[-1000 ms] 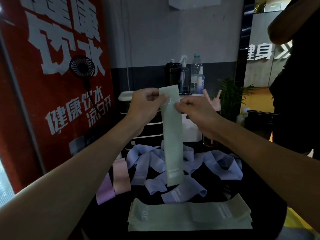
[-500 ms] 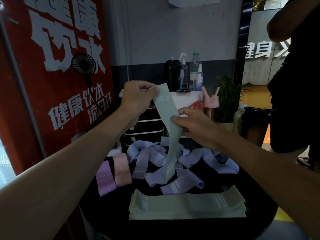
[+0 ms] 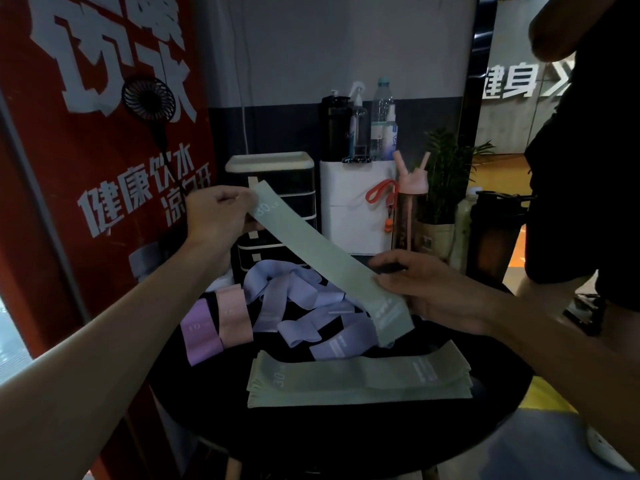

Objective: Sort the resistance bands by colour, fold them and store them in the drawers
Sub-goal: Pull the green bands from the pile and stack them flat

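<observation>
We are stretching one green resistance band (image 3: 325, 258) flat between our hands, probably to lay it square on the green stack (image 3: 360, 381) at the near edge of the round black table (image 3: 346, 441). Our left hand (image 3: 216, 220) is pinching its "30" end high, fingers closed; our right hand (image 3: 433, 289) is gripping the lower end. The tangled lavender bands (image 3: 301, 306) are lying directly below, and a purple band (image 3: 201, 330) and pink band (image 3: 235, 317) are sitting left. The drawer unit (image 3: 273, 188) is standing behind.
</observation>
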